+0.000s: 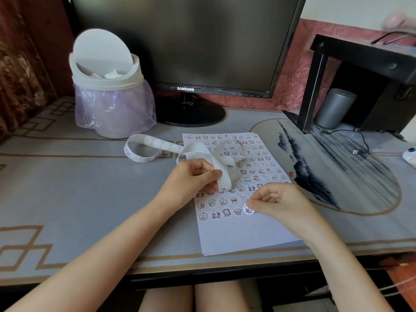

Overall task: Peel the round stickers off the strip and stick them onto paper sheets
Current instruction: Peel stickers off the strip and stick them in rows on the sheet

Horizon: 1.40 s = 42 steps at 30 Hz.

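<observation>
A white paper sheet (238,235) lies on the desk, most of it covered in rows of small cartoon stickers. My left hand (193,179) pinches the long white backing strip (166,146) just above the sheet; the strip loops away to the left over the desk, with round peeled-off gaps showing. My right hand (276,203) has its fingers curled, and its thumb and forefinger pinch a round sticker (248,209) at the right end of the lowest sticker row. The sticker touches or nearly touches the paper.
A white swing-lid bin (110,95) with a purple liner stands at the back left. A black monitor (184,43) stands behind the sheet. A black stand (315,86) with a grey cylinder (335,108) and a cable (358,149) is at the right.
</observation>
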{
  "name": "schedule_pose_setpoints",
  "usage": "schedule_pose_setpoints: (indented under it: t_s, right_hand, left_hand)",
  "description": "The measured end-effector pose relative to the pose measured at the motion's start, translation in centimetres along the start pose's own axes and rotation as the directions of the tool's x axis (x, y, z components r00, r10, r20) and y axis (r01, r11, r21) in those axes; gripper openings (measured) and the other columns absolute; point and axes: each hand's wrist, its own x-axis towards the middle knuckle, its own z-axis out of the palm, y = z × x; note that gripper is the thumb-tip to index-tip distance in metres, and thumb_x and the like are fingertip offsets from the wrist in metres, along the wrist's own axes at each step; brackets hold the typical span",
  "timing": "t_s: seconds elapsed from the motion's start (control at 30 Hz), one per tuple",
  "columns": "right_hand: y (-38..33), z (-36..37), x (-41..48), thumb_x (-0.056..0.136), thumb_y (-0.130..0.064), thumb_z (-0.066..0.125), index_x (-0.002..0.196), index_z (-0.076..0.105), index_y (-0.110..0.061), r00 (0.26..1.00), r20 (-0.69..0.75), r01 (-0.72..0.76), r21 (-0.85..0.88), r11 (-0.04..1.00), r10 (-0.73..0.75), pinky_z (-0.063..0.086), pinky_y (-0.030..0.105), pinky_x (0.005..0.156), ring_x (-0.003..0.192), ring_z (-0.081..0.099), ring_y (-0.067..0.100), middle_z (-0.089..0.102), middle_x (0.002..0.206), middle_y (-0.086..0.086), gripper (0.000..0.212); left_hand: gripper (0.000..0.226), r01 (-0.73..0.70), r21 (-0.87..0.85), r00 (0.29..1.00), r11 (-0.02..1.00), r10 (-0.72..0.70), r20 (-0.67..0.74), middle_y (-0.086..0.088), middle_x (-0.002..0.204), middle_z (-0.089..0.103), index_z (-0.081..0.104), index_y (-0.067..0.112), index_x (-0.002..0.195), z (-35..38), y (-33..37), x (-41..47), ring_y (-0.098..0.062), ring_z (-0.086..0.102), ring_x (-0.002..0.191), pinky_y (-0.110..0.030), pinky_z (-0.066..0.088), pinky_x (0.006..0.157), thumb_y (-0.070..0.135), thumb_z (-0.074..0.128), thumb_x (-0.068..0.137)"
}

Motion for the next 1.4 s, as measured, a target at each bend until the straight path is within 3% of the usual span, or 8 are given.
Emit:
schedule_pose_setpoints:
  t_s: [0.33,0.47,0.67,0.93,1.13,1.27,1.4]
  right_hand:
    - [0.2,0.3,0.0,0.073,-0.010,0.078,0.067,0.069,-0.017,0.999,-0.023,0.039,-0.016,0.999,-0.039,0.043,0.014,0.058,0.056,0.051,0.003,0.065,0.060,-0.006,0.012]
    - [0.6,0.6,0.1,0.072,-0.011,0.078,0.066,0.068,-0.018,0.997,-0.058,0.045,-0.045,0.998,-0.048,0.041,0.019,0.059,0.053,0.048,0.002,0.061,0.056,-0.010,0.014]
    - [0.9,0.8,0.1,0.070,-0.010,0.080,0.074,0.061,-0.021,0.993,-0.093,0.071,-0.065,0.995,-0.076,0.035,0.013,0.052,0.047,0.040,0.000,0.052,0.058,-0.011,0.022]
    - [1.7,0.3,0.4,0.079,-0.006,0.072,0.079,0.058,-0.022,0.993,-0.085,0.085,-0.036,0.996,-0.088,0.037,0.018,0.060,0.059,0.042,0.007,0.050,0.071,-0.001,0.022]
    - [1.5,0.9,0.5,0.072,-0.021,0.080,0.079,0.060,-0.019,0.988,-0.132,0.074,-0.026,0.997,-0.076,0.039,0.024,0.061,0.055,0.044,0.005,0.054,0.069,-0.003,0.022]
    - [1.5,0.9,0.4,0.077,-0.015,0.076,0.080,0.059,-0.020,0.989,-0.126,0.074,-0.064,0.995,-0.081,0.037,0.021,0.058,0.054,0.043,0.005,0.054,0.070,-0.002,0.018]
    - [1.6,0.6,0.5,0.075,-0.013,0.077,0.080,0.060,-0.016,0.989,-0.129,0.072,0.007,0.997,-0.071,0.039,0.023,0.061,0.059,0.045,0.010,0.055,0.070,0.001,0.018]
  left_hand:
    - [0.017,-0.001,-0.001,1.000,1.000,0.001,0.002,-0.009,0.073,0.072,0.062,0.012,0.072,0.1,0.0,0.0,-0.025,0.066,0.074,-0.032,0.056,0.081,0.014,0.065,0.088]
    - [0.017,-0.003,0.011,1.000,1.000,0.003,0.002,-0.007,0.071,0.072,0.062,0.013,0.072,0.0,-0.1,0.0,-0.022,0.066,0.072,-0.030,0.056,0.079,0.015,0.065,0.088]
    - [0.019,-0.008,0.001,1.000,1.000,0.008,0.008,-0.004,0.066,0.070,0.061,0.012,0.070,0.1,0.1,-0.1,-0.016,0.064,0.064,-0.015,0.054,0.065,0.013,0.064,0.089]
    - [0.019,-0.008,0.012,1.000,1.000,0.008,0.011,-0.005,0.068,0.071,0.061,0.013,0.070,0.0,-0.1,0.0,-0.017,0.065,0.065,-0.019,0.055,0.069,0.014,0.064,0.089]
    - [0.020,-0.009,-0.001,1.000,1.000,0.009,0.014,-0.005,0.067,0.070,0.060,0.014,0.069,0.0,-0.1,0.0,-0.016,0.065,0.065,-0.019,0.055,0.069,0.013,0.064,0.089]
    - [0.020,-0.006,-0.002,1.000,1.000,0.006,0.014,-0.003,0.065,0.070,0.060,0.014,0.069,0.1,-0.1,0.0,-0.015,0.065,0.064,-0.019,0.055,0.068,0.013,0.064,0.089]
    - [0.020,-0.007,-0.001,1.000,1.000,0.007,0.014,-0.001,0.063,0.070,0.061,0.013,0.070,0.0,0.0,0.0,-0.015,0.064,0.065,-0.019,0.055,0.068,0.013,0.063,0.089]
